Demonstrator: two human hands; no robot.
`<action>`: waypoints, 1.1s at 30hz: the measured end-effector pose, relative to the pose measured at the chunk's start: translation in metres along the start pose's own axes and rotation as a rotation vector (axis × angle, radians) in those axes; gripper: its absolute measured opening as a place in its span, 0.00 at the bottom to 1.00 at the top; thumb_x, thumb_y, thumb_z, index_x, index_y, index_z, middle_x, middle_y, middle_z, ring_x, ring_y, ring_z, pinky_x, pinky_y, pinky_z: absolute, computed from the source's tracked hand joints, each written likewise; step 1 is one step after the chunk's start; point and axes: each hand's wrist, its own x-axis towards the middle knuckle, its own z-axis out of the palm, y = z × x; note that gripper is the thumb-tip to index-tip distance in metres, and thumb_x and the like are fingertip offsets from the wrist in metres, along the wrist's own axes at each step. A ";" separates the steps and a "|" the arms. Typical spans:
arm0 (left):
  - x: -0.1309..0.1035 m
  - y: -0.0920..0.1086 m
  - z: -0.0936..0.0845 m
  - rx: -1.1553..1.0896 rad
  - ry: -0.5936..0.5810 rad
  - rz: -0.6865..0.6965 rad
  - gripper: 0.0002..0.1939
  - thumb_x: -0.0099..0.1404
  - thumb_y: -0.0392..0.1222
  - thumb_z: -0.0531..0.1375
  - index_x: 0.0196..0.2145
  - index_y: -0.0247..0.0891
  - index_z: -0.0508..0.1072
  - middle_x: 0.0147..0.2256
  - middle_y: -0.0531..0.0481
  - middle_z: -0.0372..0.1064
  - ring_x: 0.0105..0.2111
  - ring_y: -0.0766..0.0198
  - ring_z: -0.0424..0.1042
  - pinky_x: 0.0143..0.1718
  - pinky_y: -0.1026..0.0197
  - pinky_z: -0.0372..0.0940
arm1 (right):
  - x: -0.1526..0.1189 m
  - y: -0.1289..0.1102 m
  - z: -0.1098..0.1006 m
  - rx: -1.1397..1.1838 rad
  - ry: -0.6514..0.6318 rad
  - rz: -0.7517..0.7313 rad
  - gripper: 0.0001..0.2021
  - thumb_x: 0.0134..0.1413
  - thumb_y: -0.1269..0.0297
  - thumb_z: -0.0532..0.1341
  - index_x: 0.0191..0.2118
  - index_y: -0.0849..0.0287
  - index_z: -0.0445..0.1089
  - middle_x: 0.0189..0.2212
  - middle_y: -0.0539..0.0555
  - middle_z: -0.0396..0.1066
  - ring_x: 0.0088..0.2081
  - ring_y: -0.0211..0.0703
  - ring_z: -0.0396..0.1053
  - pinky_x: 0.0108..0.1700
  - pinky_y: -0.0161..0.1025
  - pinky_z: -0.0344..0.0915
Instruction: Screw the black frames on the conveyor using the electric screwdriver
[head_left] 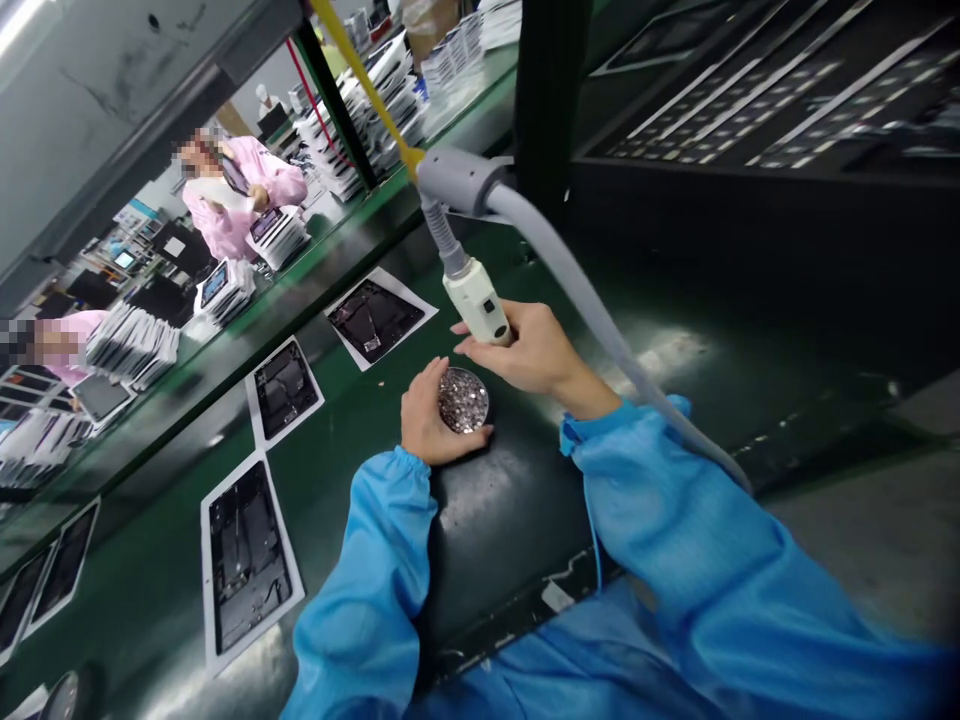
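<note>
A round dish (pixel 463 400) full of small shiny metal pieces rests on the green work surface (pixel 360 420). My left hand (pixel 435 415) curls around its left and lower edge, fingers and thumb gripping the rim. Just above and right of the dish, my right hand (pixel 525 350) is closed on the lower end of a white handheld tool (pixel 477 302). The tool hangs upright from a ribbed hose below a grey fitting (pixel 461 182), with a yellow strap above it. The tool's tip is hidden by my right hand.
Dark device panels on white sheets lie leftward: one (pixel 375 318), another (pixel 287 390) and a larger one (pixel 247 560). A thick grey hose (pixel 592 300) runs over my right forearm. Across the bench, two people in pink sit near stacked sheets (pixel 135 345). A dark rack (pixel 750 110) stands right.
</note>
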 end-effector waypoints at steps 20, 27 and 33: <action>0.001 -0.004 0.010 0.187 0.192 -0.127 0.44 0.45 0.57 0.68 0.57 0.39 0.62 0.61 0.37 0.55 0.62 0.44 0.55 0.61 0.44 0.54 | -0.007 0.019 0.014 -0.124 0.162 0.026 0.10 0.41 0.58 0.69 0.29 0.54 0.70 0.23 0.52 0.71 0.27 0.47 0.69 0.28 0.44 0.67; 0.020 -0.014 0.009 0.212 0.149 -0.184 0.44 0.44 0.55 0.70 0.56 0.38 0.63 0.62 0.38 0.54 0.61 0.44 0.56 0.58 0.42 0.57 | -0.006 0.023 0.017 -0.119 0.143 0.030 0.08 0.41 0.61 0.67 0.29 0.55 0.70 0.23 0.52 0.70 0.26 0.46 0.69 0.27 0.43 0.66; 0.028 -0.010 0.014 0.230 0.099 -0.351 0.45 0.44 0.56 0.71 0.57 0.42 0.62 0.63 0.36 0.52 0.61 0.40 0.57 0.56 0.36 0.56 | -0.005 0.028 0.021 -0.187 0.103 0.090 0.09 0.41 0.60 0.67 0.30 0.56 0.69 0.24 0.53 0.69 0.29 0.50 0.70 0.32 0.48 0.67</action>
